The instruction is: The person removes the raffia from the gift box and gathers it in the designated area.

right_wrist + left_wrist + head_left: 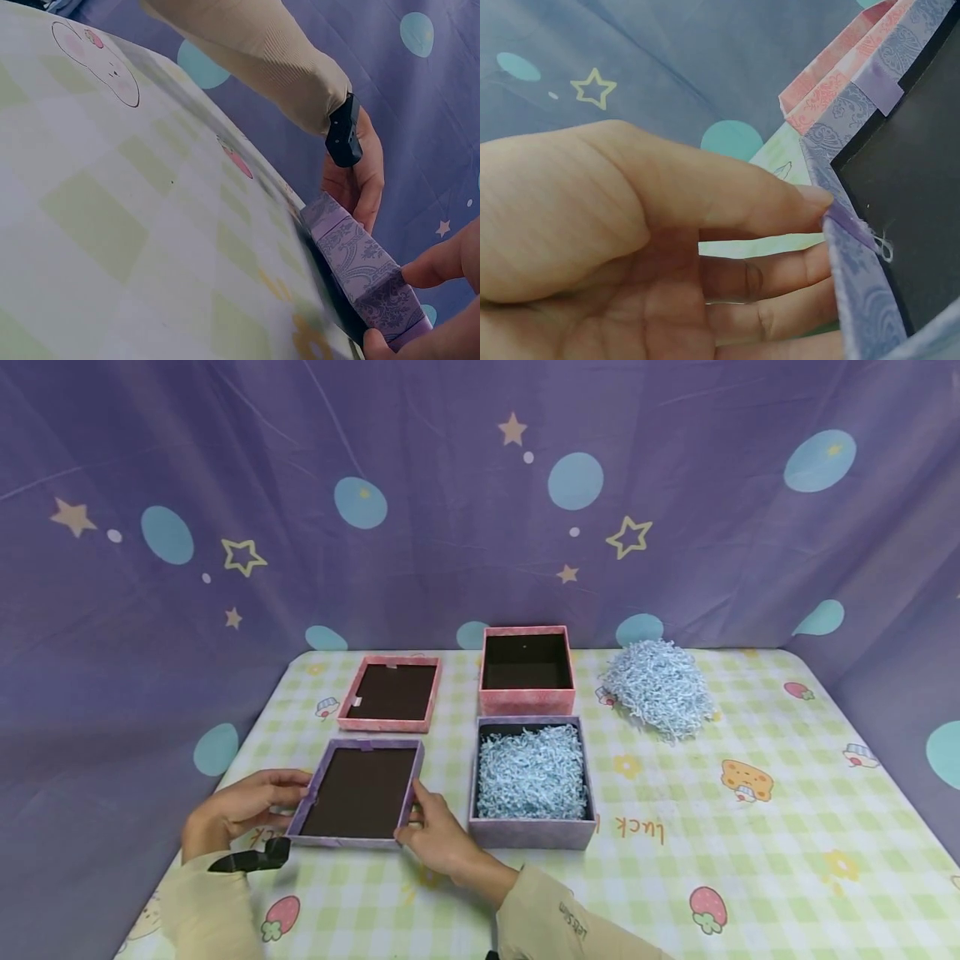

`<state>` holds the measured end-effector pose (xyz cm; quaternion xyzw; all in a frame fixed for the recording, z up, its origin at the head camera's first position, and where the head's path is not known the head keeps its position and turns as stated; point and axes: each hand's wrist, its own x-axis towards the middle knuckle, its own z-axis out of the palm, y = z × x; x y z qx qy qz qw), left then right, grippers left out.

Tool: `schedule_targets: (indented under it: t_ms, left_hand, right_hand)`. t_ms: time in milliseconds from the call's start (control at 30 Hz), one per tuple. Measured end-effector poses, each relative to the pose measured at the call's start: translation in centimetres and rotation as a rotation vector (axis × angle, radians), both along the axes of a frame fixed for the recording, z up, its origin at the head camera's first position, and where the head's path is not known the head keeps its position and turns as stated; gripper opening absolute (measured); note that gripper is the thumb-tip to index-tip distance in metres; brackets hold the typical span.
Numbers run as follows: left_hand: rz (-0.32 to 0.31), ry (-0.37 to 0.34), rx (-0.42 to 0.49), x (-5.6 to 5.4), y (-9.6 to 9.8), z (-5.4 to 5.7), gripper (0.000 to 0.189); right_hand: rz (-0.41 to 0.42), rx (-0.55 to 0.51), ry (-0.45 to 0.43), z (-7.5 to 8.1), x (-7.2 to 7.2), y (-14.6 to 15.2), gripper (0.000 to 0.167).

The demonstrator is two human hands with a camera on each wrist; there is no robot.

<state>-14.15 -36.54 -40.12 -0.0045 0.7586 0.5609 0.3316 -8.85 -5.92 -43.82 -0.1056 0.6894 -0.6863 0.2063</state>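
A purple patterned box lid (360,793) with a dark inside lies inner side up between the two hands. At its left wall is the left hand (251,800); in the left wrist view the thumb (810,199) meets the rim while the other fingers reach along and under the outer wall. The right hand (442,842) pinches the lid near its front right corner, thumb and a finger on the wall in the right wrist view. Just right of that hand stands the purple box (532,835), filled with pale blue shredded paper (532,772).
Behind the purple lid lies a pink box lid (393,693), inner side up. The pink box (527,700) stands open behind the purple one, dark inside. A loose heap of blue shredded paper (660,685) sits at the back right of the checked tablecloth (750,877).
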Motion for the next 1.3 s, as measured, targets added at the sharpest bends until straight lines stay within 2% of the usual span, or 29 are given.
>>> schedule_targets:
  t_ms: [233,467,600,733,867,967,1067,1300]
  left_hand:
    - [0.002,0.005,-0.002,0.2,0.2,0.1,0.047]
    - [0.000,0.010,-0.032,0.2,0.3,0.2,0.049]
    - [0.016,0.028,-0.106,0.3,0.5,0.5,0.051]
    - [0.063,0.080,-0.232,0.2,0.9,1.5,0.052]
    - [0.123,0.150,-0.300,-0.1,1.6,3.0,0.057]
    - [0.147,0.206,-0.307,-0.4,2.3,3.9,0.063]
    - [0.136,0.266,-0.305,-0.7,3.4,4.7,0.065]
    - [0.096,0.325,-0.249,-1.8,7.7,6.1,0.061]
  right_hand:
    - [-0.018,0.095,0.023,-0.1,0.0,0.1,0.082]
    - [-0.022,0.121,0.006,0.1,0.1,0.2,0.079]
    - [-0.031,0.144,0.027,0.4,0.0,0.2,0.076]
    - [-0.043,0.162,0.104,0.7,0.1,0.2,0.073]
    - [-0.030,0.151,0.165,1.6,0.3,0.4,0.066]
    - [0.007,0.123,0.180,2.6,0.4,0.6,0.059]
    - [0.030,0.099,0.211,3.6,0.7,1.0,0.055]
    - [0.000,0.059,0.443,6.2,1.2,2.3,0.049]
